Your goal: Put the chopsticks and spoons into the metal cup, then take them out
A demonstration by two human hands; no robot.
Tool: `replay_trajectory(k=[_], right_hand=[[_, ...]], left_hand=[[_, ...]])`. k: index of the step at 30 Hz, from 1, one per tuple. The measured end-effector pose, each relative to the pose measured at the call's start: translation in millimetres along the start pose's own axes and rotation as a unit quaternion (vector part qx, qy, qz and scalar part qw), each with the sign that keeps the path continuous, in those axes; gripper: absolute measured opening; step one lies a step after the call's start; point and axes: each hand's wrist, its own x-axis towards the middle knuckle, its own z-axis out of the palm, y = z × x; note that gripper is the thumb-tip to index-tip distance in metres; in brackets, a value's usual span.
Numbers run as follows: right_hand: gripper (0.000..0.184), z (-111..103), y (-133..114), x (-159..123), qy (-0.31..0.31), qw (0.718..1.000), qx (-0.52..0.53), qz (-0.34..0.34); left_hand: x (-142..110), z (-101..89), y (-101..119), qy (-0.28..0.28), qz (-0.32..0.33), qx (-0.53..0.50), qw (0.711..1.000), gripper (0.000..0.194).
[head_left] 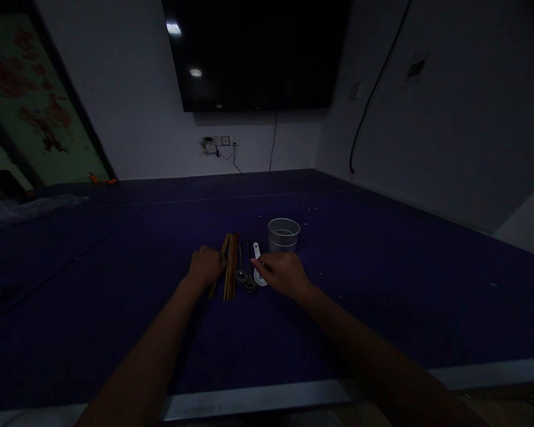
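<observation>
Wooden chopsticks (pixel 230 279) lie side by side in a row, the leftmost ones slanting a little. My left hand (pixel 206 265) is closed at the left of this row, its fingertips on the slanted chopsticks. Two metal spoons (pixel 241 276) lie just right of them, bowls toward me. A white spoon (pixel 257 249) rests beside these, partly covered by my right hand (pixel 283 271). That hand has thumb and fingers pressed together above the white spoon's handle; what they grip, if anything, is hidden. Behind it stands a round metal container (pixel 283 231), open at the top.
The wide purple surface (pixel 382 284) has a pale front edge (pixel 258 403) and small white specks. Clear plastic (pixel 31 207) lies at the far left, with an orange object (pixel 102 179) near the wall. A dark television (pixel 258 53) hangs above sockets and cables (pixel 218 144).
</observation>
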Motion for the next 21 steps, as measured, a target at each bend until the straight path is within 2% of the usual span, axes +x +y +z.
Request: replay_trajectory(k=[21], right_hand=[[0.041,0.7,-0.6,0.0,-0.004,1.0,-0.001,-0.002]], left_hand=[[0.0,-1.2,3.4,0.014,-0.01,0.034,0.999,0.041]])
